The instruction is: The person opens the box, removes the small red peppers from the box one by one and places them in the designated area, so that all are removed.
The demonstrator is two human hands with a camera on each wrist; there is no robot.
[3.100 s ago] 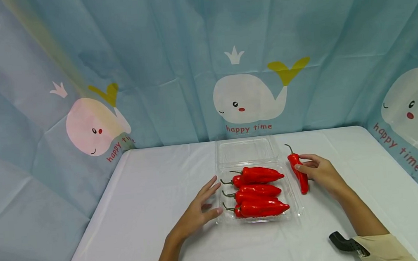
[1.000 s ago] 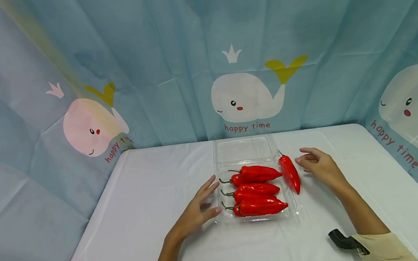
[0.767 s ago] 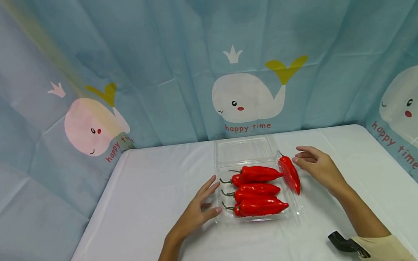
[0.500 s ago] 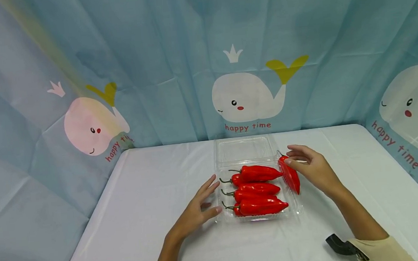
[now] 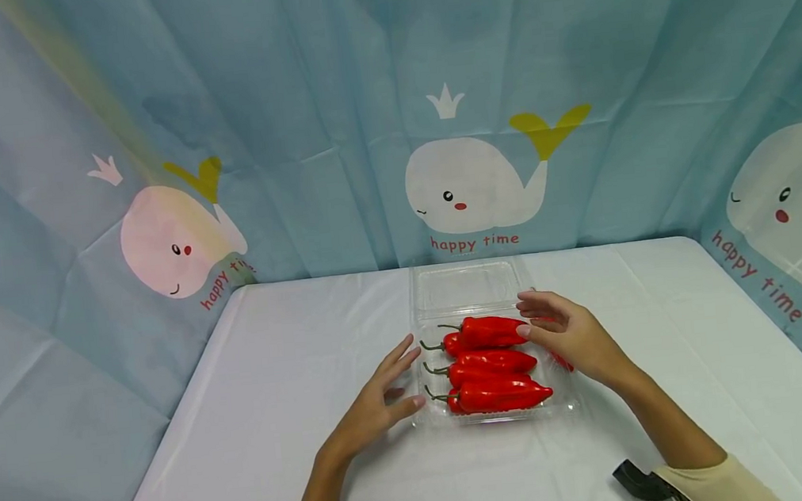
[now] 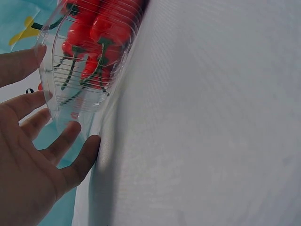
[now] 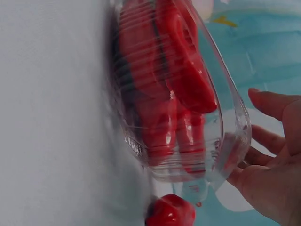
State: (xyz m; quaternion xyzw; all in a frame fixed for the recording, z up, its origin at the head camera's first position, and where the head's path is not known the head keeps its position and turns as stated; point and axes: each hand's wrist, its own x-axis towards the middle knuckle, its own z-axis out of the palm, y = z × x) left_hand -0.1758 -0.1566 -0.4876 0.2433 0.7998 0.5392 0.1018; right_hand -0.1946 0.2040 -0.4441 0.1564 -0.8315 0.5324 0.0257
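Observation:
A clear plastic clamshell container [image 5: 563, 399] holds several red peppers [image 5: 501, 394] with green stems, lying side by side with their tips to the right. Spread fingers of my left hand [image 5: 375, 408] touch the container's left rim; in the left wrist view they lie along its clear edge. My right hand [image 5: 580, 338] hovers over the container's right side, fingers loosely bent and holding nothing, thumb close to the tip of the topmost pepper [image 5: 487, 330]. Under that hand, a single red pepper [image 5: 563, 362] lies along the right side of the container, mostly hidden.
The container's lid [image 5: 465, 289] lies folded back toward the far table edge. A white cloth covers the table [image 5: 274, 357]. Blue curtain [image 5: 333, 129] with printed whales hangs behind and on both sides.
My right hand set the single pepper down against the container's right side, let go and drew back, then moved left over it to the topmost pepper's tip. The left hand stayed put.

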